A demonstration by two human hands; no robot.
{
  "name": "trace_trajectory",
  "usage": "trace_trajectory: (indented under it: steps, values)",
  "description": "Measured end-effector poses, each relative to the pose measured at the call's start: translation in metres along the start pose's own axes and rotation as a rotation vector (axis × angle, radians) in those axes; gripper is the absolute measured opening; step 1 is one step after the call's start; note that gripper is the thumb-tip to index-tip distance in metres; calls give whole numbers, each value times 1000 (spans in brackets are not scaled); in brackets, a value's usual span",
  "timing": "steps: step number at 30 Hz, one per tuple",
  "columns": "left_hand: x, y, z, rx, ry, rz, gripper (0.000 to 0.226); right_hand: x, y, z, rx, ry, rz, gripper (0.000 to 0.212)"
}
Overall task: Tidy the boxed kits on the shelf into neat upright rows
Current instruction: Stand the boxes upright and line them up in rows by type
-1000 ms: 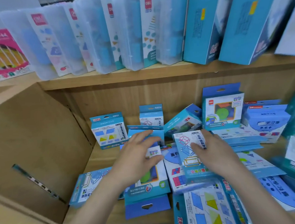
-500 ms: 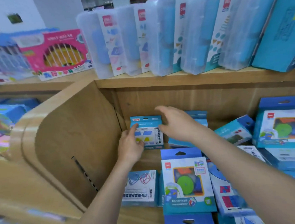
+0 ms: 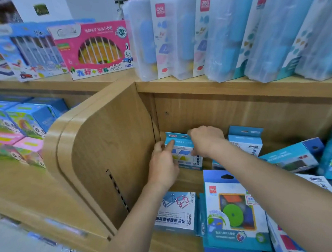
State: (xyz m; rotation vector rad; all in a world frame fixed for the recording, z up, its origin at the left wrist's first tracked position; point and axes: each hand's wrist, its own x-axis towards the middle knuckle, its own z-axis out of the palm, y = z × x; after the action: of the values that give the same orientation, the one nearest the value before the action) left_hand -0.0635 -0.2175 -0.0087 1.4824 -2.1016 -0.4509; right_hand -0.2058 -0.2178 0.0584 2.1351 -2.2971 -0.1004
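A small blue-and-white boxed kit [image 3: 185,157] stands upright in the back left corner of the lower shelf, against the wooden divider. My left hand [image 3: 164,164] holds its left edge, thumb on the front. My right hand [image 3: 205,140] grips its top and right side from above. Behind to the right a second kit [image 3: 245,141] stands upright. Another kit [image 3: 294,156] leans tilted beyond it. Flat on the shelf in front lie a kit with cube drawings [image 3: 176,211] and a larger kit with a green disc [image 3: 233,210].
The curved wooden divider [image 3: 97,151] walls the shelf on the left. Above, a wooden shelf board [image 3: 235,86] carries clear plastic cases [image 3: 224,35] and a pink boxed set [image 3: 97,48]. More colourful boxes [image 3: 22,128] fill the neighbouring bay at left.
Both hands have closed in on the upright kit in the corner; the right hand came down onto its top. The view has shifted closer and leftward.
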Motion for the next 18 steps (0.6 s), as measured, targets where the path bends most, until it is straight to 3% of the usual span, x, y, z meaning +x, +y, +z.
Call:
trace_trajectory:
  steps: [3,7,12,18]
  values:
    - [-6,-2,-2,75,21,41,67,6,-7,10,145,44,-5,43]
    - [-14,-8,2,197,-75,117,87,14,-16,8,269,17,-3,40]
    - [-5,-9,8,146,-127,97,100,13,-15,2,344,58,19,49]
    - [7,-9,12,13,-117,104,99,6,-12,3,314,137,73,48]
